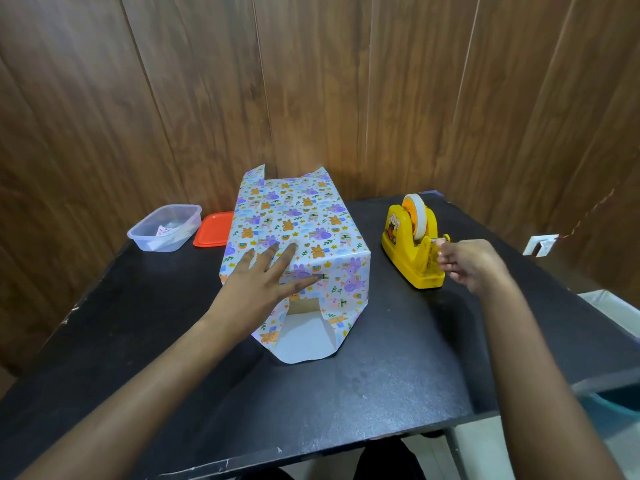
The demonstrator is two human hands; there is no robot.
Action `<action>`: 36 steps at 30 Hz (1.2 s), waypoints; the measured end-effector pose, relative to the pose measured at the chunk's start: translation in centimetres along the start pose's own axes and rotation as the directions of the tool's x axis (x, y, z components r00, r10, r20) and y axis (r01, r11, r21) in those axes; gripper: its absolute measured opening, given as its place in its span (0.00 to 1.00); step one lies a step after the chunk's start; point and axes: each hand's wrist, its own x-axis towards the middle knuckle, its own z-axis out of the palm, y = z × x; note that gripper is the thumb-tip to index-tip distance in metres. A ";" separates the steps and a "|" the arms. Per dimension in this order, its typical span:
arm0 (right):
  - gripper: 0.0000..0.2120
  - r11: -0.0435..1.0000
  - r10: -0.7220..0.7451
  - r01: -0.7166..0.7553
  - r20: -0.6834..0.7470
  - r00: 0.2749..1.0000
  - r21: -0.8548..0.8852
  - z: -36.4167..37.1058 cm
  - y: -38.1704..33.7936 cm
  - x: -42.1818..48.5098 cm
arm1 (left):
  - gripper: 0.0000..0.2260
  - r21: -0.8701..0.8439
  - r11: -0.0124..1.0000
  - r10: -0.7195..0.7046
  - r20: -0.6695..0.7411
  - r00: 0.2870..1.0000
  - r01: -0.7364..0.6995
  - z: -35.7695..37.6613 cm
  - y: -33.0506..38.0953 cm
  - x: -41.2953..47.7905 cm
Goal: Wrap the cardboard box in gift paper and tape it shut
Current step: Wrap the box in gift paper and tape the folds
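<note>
The cardboard box [298,230] sits in the middle of the black table [311,410], with its long side pointing toward 12 o'clock. The gift paper [346,271] already goes over the top and down both long sides, so I think the big wrap is done.

The left hand [263,282] lies flat on the near top edge of the box. Its fingers are straight and spread, pressing the paper down. The right hand [471,263] is out at 3 o'clock, well apart from the left one. Its fingers are curled and seem to pinch the loose end of the tape [417,216] at the front of the yellow tape holder [412,251].

The two ends are not done yet. At the 6 o'clock end a bit of brown cardboard [304,305] shows. The bottom flap [301,341] lies open on the table with its white side up. At the 12 o'clock end two paper corners stick up. So the ends need folding and taping, and I guess a piece of tape comes first.

At 10 o'clock there is a clear plastic tub [166,228] with some paper scraps inside. A red lid [214,230] lies just beside it. The table is dark and a little scuffed at the edges. Behind it the wall [346,81] is brown wood boards, and a white wall plug [540,244] sits far over at 3 o'clock.
</note>
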 end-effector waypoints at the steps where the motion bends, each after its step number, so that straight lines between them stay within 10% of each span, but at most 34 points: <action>1: 0.11 0.998 0.001 0.000 -0.008 1.000 0.061 0.2 0.3 0.1 | 0.46 0.000 1.000 0.002 -0.004 1.000 -0.002 0.1 0.0 0.0; 14: 0.10 0.551 0.208 -0.239 0.145 0.967 0.799 2.5 0.7 -0.8 | 0.47 -0.004 1.000 -0.003 -0.003 1.000 0.003 -0.2 0.1 0.1; 18: 0.11 0.731 0.208 -0.138 -0.026 0.978 0.669 3.1 0.4 -1.2 | 0.46 -0.004 1.000 0.003 0.024 1.000 -0.003 -0.2 0.3 0.3; 23: 0.12 0.707 0.202 -0.086 -0.083 0.976 0.702 3.6 0.1 -1.9 | 0.47 0.002 1.000 -0.001 0.019 1.000 0.001 -0.6 0.3 0.5; 28: 0.11 0.579 0.218 -0.235 0.130 0.967 0.781 3.8 3.4 -2.4 | 0.47 -0.012 1.000 -0.011 0.024 1.000 0.011 -0.1 0.5 0.6; 36: 0.09 0.968 -0.148 0.044 0.418 0.896 0.248 5.6 1.4 -6.6 | 0.44 0.023 1.000 0.001 0.031 1.000 -0.002 -0.2 0.4 0.5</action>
